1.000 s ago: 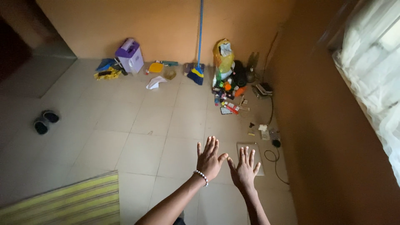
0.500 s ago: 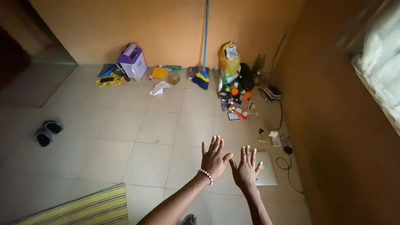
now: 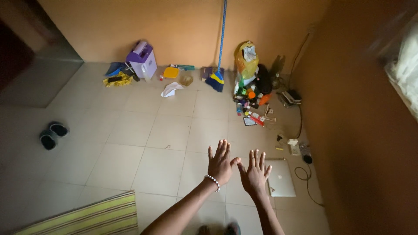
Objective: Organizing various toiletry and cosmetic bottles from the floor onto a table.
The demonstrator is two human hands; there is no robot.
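both hands, left hand [image 3: 220, 164] and right hand [image 3: 254, 174], spread empty above laptop [image 3: 281, 178].

A pale tiled floor [image 3: 143, 130] carries everything here. Near the right wall a closed silver laptop [image 3: 281, 178] lies flat, with a black cable [image 3: 305, 174] looped just beside it. A striped yellow-green mat [image 3: 91, 217] lies at the lower left, and a pair of dark slippers [image 3: 52, 134] sits well apart at the far left. Along the back wall stand a purple-and-white container [image 3: 142, 60], a yellow lid [image 3: 170, 72], a crumpled white paper [image 3: 170, 89], a blue broom [image 3: 217, 80], and a cluster of small bottles and bags [image 3: 250, 93].
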